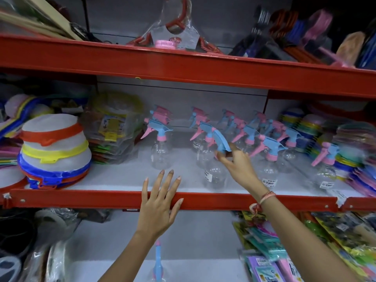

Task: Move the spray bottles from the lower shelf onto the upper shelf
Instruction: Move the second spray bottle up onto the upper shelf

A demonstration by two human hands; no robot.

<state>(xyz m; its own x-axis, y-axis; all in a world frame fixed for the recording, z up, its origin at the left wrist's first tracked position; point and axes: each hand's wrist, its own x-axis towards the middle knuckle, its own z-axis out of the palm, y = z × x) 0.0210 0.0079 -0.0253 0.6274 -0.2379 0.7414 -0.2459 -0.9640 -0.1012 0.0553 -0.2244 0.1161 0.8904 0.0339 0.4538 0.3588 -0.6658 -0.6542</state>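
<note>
My right hand [236, 161] pinches the blue trigger head of a clear spray bottle [215, 171] on the middle shelf [101, 197], my left hand [160, 202] spread empty on its lip; I should set it down upright.

We see the spray bottles [270, 155] standing in rows on the middle shelf [114, 178], between a stack of lidded covers [54, 151] on the left and piled flat packs [354, 143] on the right. Our right hand [237, 162] is at the neck of a front bottle [215, 171], while our left hand [160, 202] lies on that shelf's front rail [81, 198]. One more bottle [158, 261] stands on the shelf below, between our forearms. Hangers [175, 35] lie on the top shelf [183, 62].
</note>
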